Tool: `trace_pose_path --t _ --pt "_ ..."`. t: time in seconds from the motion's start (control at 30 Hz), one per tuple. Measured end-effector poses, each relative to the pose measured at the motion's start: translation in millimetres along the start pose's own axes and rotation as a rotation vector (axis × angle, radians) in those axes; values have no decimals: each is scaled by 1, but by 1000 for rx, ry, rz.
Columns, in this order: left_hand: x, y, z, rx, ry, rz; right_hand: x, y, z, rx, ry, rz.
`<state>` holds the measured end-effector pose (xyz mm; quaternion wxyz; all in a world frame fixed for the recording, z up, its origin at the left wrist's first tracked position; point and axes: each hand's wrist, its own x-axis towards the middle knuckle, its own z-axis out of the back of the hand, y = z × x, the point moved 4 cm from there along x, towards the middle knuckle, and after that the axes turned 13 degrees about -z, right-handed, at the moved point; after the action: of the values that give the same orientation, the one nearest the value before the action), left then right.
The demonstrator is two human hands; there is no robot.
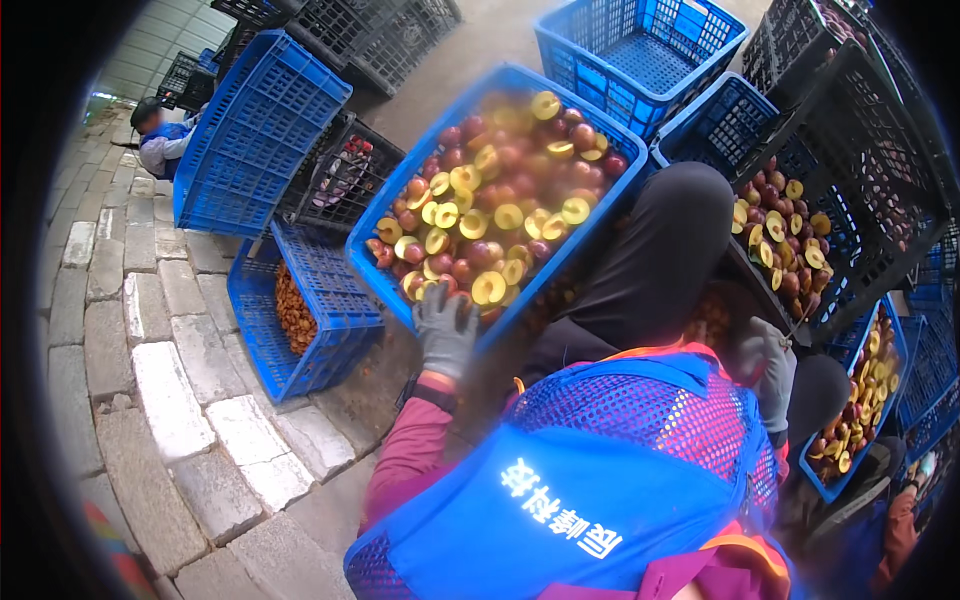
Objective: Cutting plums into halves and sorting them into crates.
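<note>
My left hand [445, 330], in a grey glove, reaches over the near left corner of a blue plastic crate [360, 247]. Its fingers touch the halved plums [489, 287] inside; whether they hold one cannot be told. Cut yellow faces and dark red skins fill this crate, partly blurred. My right hand [774, 367], also gloved in grey, is low at the right between my knees, beside the corner of a black plastic crate [832, 322]. Its fingers are partly hidden and blurred. More halved plums [784, 232] lie near that black crate.
An empty blue crate [641, 56] stands at the top. Blue crates [259, 135] are stacked on edge at left, above a tipped crate [300, 337] of brown pieces. A person [161, 139] sits beyond them. Another person's arm [900, 525] shows lower right, near a blue crate of halved plums [862, 397].
</note>
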<state>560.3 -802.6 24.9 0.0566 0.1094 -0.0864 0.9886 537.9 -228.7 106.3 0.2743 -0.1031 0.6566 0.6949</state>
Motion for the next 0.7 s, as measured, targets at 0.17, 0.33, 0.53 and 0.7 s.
trace_pose_path --t 0.17,0.33,0.53,0.7 --pt "15 34 -21 -85 6 214 0 -1 0 -28 30 24" --pt "19 5 -39 94 401 284 -2 -5 3 -39 15 53" --pt "28 -7 -45 130 328 128 3 -11 4 -32 23 3" --pt "15 10 -46 171 514 64 0 -2 1 -141 17 155"
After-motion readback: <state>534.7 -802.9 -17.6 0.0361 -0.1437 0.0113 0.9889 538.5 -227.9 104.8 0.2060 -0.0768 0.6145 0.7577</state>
